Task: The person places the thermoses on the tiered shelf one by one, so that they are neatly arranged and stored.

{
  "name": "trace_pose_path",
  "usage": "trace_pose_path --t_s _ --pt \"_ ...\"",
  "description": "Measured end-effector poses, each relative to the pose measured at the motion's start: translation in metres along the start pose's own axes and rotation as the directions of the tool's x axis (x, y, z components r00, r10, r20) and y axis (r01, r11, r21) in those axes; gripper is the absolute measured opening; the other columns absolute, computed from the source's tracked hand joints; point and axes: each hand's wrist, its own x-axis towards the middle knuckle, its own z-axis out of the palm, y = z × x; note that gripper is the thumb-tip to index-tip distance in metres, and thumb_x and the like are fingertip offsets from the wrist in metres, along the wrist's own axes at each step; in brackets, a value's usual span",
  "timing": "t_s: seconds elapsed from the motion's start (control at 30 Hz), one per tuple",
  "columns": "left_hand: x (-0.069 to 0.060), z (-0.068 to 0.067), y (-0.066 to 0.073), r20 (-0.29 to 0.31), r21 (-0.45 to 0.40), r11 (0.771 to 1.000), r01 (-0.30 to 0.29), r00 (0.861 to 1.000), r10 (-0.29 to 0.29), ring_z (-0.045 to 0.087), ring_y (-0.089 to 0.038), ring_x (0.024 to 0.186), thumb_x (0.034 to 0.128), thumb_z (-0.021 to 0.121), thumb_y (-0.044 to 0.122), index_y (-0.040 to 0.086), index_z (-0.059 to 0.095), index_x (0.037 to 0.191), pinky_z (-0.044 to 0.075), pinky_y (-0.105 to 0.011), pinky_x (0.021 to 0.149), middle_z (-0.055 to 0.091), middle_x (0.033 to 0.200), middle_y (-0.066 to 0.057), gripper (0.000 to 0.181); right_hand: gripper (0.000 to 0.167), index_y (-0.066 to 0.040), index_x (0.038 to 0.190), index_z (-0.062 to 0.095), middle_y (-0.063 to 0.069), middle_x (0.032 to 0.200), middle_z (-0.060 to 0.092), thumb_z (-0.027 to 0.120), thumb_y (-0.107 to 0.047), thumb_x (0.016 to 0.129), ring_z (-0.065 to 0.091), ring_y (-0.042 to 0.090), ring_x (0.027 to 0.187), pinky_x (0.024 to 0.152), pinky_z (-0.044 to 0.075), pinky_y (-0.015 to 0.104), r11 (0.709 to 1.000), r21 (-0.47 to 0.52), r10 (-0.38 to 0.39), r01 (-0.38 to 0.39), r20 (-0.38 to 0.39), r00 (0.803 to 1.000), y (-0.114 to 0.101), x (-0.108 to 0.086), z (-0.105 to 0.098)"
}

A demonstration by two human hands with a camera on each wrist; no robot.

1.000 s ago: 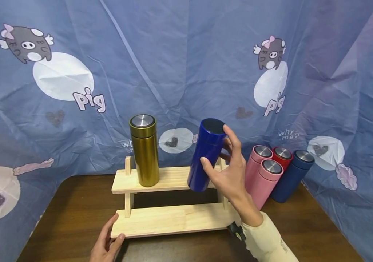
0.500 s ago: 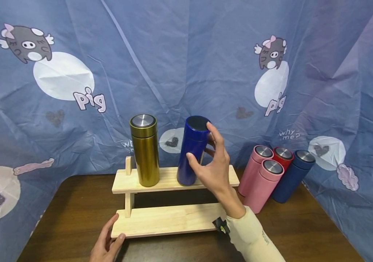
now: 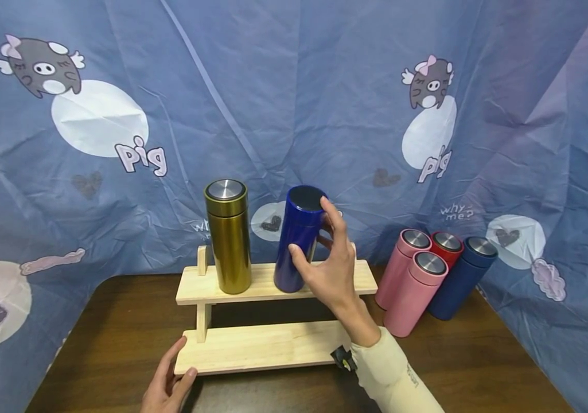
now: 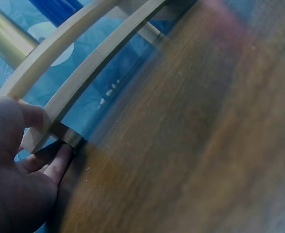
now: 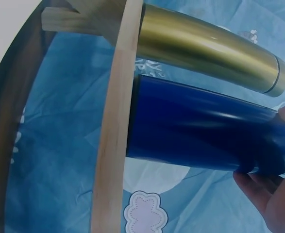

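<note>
My right hand grips a blue thermos flask by its upper part, thumb on the near side and fingers on the right. The blue flask's base is at the upper board of a two-tier wooden stand, and its top leans slightly right in the head view. In the right wrist view its base meets the board edge. To its left a gold thermos flask stands upright on the same board, apart from it. My left hand holds the left end of the stand's lower board between thumb and fingers.
Right of the stand, several flasks are grouped on the brown table: a pink flask in front, another pink flask, a red flask and a dark blue flask. A blue printed curtain hangs behind.
My right hand has carried the blue flask leftward, from the upper board's right part to nearer the gold flask. The left hand has kept its place on the stand.
</note>
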Motion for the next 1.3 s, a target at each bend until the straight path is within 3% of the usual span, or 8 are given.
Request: trace_pose_path --t_s 0.37,0.57,0.87,1.1,1.3 --pt "-0.0028 0.0041 -0.0052 -0.058 -0.006 0.994 -0.106 0.993 0.106 0.063 0.003 0.096 0.1103 0.067 0.005 -0.006 0.038 0.165 0.054 -0.017 0.079 0.068 0.132 -0.039 0.063 0.097 -0.017 0.174 0.03 0.025 0.144 0.061 0.086 -0.013 0.094 0.068 0.039 0.127 0.092 0.065 0.053 0.997 -0.076 0.013 -0.007 0.071 0.997 0.0009 0.0019 0.0021" --pt "-0.0029 0.0039 -0.0037 -0.053 -0.009 0.995 -0.104 0.993 0.103 0.063 0.002 0.095 0.1106 0.066 0.005 -0.007 0.037 0.165 0.054 -0.018 0.079 0.067 0.132 -0.039 0.063 0.095 -0.02 0.173 0.031 0.023 0.141 0.063 0.086 -0.016 0.096 0.07 0.038 0.124 0.09 0.065 0.049 0.991 -0.132 0.036 -0.023 0.095 0.995 -0.002 0.0064 0.0047" --pt "-0.0025 0.0042 -0.0049 -0.061 -0.004 0.993 -0.117 0.991 0.116 0.061 0.003 0.094 0.1099 0.066 0.003 -0.008 0.037 0.164 0.053 -0.018 0.079 0.067 0.13 -0.039 0.062 0.099 -0.02 0.173 0.03 0.023 0.14 0.062 0.09 -0.012 0.095 0.069 0.039 0.126 0.088 0.066 0.05 0.996 -0.079 0.05 -0.04 0.136 0.989 -0.0032 0.0093 0.0012" --pt "-0.0022 0.0024 -0.0023 -0.045 0.015 0.998 -0.068 0.997 0.069 0.061 0.0 0.093 0.1104 0.066 0.004 -0.006 0.035 0.166 0.053 -0.019 0.079 0.068 0.131 -0.038 0.064 0.101 -0.02 0.174 0.029 0.024 0.144 0.062 0.091 -0.009 0.094 0.068 0.04 0.128 0.089 0.065 0.053 0.997 -0.057 0.056 -0.048 0.144 0.988 -0.0034 0.0093 0.0004" --pt "-0.0008 0.0016 0.001 -0.027 0.034 0.999 0.01 1.0 -0.009 0.052 -0.007 0.081 0.1104 0.067 0.007 -0.002 0.034 0.168 0.046 -0.024 0.072 0.067 0.115 -0.021 0.067 0.106 -0.018 0.175 0.026 0.026 0.149 0.059 0.092 -0.007 0.093 0.067 0.043 0.132 0.091 0.064 0.056 0.998 -0.043 0.053 -0.047 0.146 0.988 -0.0016 0.0058 0.0001"
